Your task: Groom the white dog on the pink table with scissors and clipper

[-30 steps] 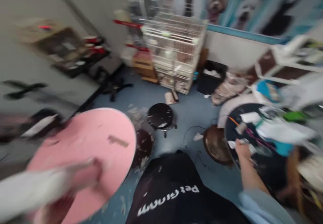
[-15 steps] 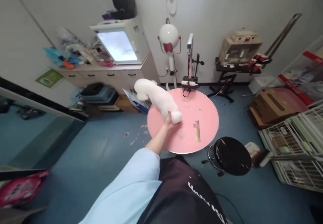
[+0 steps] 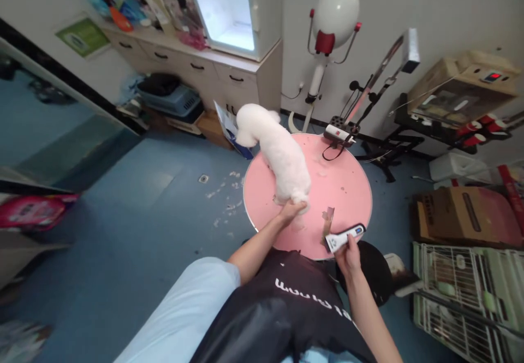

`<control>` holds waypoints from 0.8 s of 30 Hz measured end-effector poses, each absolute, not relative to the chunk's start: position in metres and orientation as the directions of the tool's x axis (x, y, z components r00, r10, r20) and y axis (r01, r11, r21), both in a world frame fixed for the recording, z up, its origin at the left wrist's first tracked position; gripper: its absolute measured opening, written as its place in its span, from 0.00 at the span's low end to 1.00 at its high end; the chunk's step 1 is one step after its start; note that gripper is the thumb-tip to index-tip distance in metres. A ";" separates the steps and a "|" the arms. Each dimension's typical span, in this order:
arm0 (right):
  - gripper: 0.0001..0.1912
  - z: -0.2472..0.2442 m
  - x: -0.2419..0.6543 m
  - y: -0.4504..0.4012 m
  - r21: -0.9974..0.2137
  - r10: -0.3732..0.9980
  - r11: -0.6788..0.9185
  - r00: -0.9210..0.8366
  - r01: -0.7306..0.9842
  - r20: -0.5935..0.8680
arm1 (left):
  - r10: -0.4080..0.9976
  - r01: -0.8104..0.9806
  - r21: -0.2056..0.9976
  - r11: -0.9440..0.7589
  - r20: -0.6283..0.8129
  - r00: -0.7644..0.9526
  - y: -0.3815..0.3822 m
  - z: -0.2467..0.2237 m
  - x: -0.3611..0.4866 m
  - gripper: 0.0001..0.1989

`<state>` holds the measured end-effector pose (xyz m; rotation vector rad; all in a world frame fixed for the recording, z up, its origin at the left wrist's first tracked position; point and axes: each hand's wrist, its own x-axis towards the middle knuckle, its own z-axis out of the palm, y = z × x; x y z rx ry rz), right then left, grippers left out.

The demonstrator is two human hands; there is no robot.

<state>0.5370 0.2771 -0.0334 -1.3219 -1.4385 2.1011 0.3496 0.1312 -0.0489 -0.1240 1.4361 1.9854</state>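
Observation:
A fluffy white dog stands on the round pink table, its head toward the far left edge and its rump toward me. My left hand is closed at the dog's rear, around the tail area; the fingertips are partly hidden in the fur. In my right hand is a white and dark hair clipper, held over the table's near right edge with its head pointing left. Beneath the clipper's head lies a flat purple and yellowish strip, partly covered.
At the table's far side is a black holder with a white device and a post. A white dryer stands behind. To the right are a black stool, a cardboard box and wire cages. White hair tufts litter the floor.
My right hand has come into view with the clipper. The view has moved closer and tilted down. My left hand stays at the dog's rear.

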 end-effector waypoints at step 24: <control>0.17 0.040 0.366 0.310 -0.981 0.254 0.194 -0.967 0.022 0.029 | 0.237 -0.512 0.800 -0.315 -0.456 -0.858 0.173 -0.030 0.369 0.20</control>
